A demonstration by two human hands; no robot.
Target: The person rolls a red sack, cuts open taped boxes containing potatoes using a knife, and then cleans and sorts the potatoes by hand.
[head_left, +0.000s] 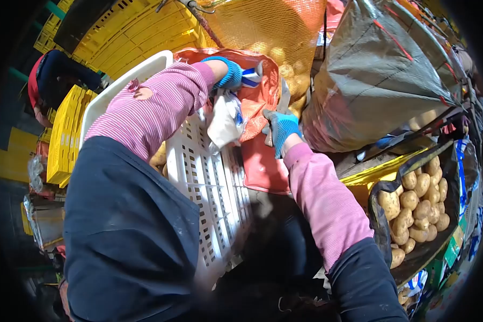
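My left hand (228, 73), in a blue glove, reaches over the mouth of an orange-red sack (265, 166). Its fingers are hidden behind the cuff, so their grip does not show. Right beside it is a white-and-blue wrapper (251, 75), and a crumpled white plastic bag (225, 119) hangs just below. Lower and to the right, my right hand (282, 129), gloved in blue and grey, has its fingers curled on the sack's material. A flat grey piece sticks up above that hand; what it is I cannot make out. The sack's inside is mostly hidden.
A white slotted plastic crate (198, 182) stands against the sack's left side. Potatoes (418, 198) fill a dark-lined container on the right. A large grey woven sack (370, 75) and a yellow mesh sack (276, 27) stand behind. Yellow crates (70, 137) and a bending person (59, 80) are at left.
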